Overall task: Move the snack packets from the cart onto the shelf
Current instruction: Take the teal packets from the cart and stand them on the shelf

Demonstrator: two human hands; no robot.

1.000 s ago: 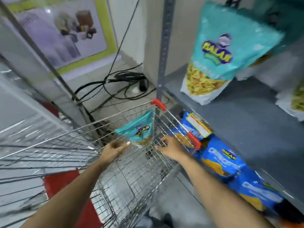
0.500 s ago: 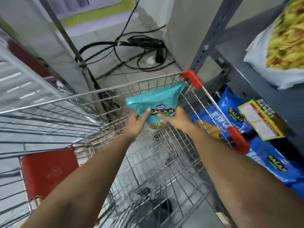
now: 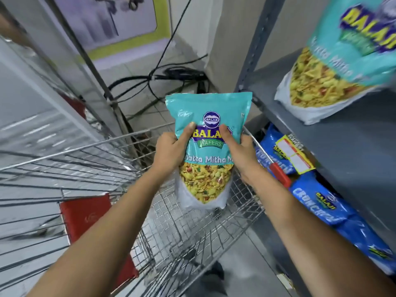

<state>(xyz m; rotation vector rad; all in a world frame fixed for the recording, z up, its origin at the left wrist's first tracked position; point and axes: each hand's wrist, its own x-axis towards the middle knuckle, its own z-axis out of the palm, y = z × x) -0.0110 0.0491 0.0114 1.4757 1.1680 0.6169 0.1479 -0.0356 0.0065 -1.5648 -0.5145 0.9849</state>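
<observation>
I hold a teal Balaji snack packet (image 3: 209, 116) upright above the wire cart (image 3: 90, 168), its printed front facing me. My left hand (image 3: 171, 151) grips its left edge with the thumb on the front. My right hand (image 3: 237, 153) grips its right edge the same way. The cart's basket below looks bare of packets. To the right is the grey metal shelf (image 3: 351, 151), where another teal packet (image 3: 334, 58) of the same kind stands at the back.
Blue Balaji chip packets (image 3: 317, 202) lie on the lower shelf level beside the cart's red-tipped rim. A grey shelf upright (image 3: 257, 46) rises ahead. Black cables (image 3: 171, 76) lie on the tiled floor beyond the cart. A red panel (image 3: 85, 217) sits at the cart's near end.
Both hands reached into the cart, took the teal packet and lifted it up out of the basket, turning it upright with its front toward me.
</observation>
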